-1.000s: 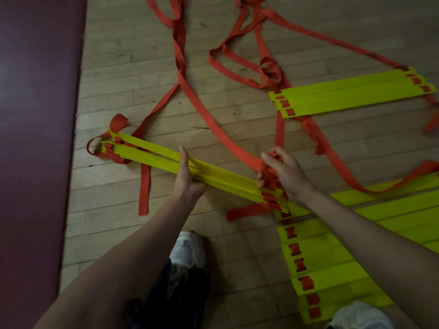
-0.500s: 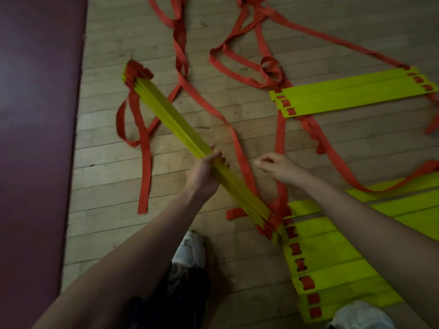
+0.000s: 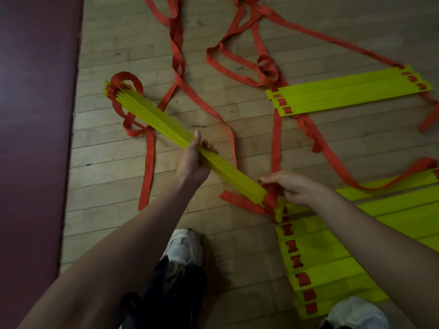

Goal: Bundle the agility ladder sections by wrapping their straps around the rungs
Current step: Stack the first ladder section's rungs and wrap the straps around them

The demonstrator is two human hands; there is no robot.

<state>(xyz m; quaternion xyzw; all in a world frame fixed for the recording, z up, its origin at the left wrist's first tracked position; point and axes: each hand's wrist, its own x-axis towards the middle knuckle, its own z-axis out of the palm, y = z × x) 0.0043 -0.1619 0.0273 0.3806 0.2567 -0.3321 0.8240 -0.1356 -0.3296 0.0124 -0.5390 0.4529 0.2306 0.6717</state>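
Observation:
A stack of yellow ladder rungs [image 3: 166, 124] runs diagonally from upper left to lower right above the wooden floor. My left hand [image 3: 193, 160] grips the stack around its middle. My right hand [image 3: 292, 187] pinches the red strap [image 3: 270, 198] at the stack's near end. At the far end more red strap loops [image 3: 126, 79] around the rung tips and trails down onto the floor.
Loose red straps [image 3: 225, 65] snake across the floor. A second rung stack [image 3: 344, 91] lies at the upper right, and a fanned row of rungs [image 3: 332, 257] at the lower right. A dark red mat [image 3: 35, 138] borders the left. My white shoes [image 3: 183, 245] stand below.
The stack's far end swung up and then came back down somewhat. My right hand let go of the strap, then came back to the near end and took hold of it.

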